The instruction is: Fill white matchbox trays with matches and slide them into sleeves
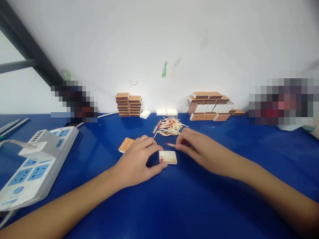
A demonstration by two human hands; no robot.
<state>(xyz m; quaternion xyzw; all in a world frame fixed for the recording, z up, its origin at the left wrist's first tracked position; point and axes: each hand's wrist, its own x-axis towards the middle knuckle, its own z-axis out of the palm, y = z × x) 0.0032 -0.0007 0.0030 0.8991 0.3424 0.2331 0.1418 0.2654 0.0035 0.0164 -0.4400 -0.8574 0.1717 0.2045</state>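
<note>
A small white matchbox tray lies on the blue table with several red-tipped matches along its near side. My left hand steadies it from the left, thumb at the near edge and forefinger by the far corner. Just beyond the tray's right end, my right hand pinches a single match, its red head pointing left above the tray's far edge. A loose heap of matches is spread behind both hands. Partly behind my left fingers lies an orange matchbox cover.
Stacked matchboxes stand against the wall, one stack left and a larger one right. White trays sit between them, with another white tray beside the left stack. A power strip with a plugged-in adapter occupies the left side.
</note>
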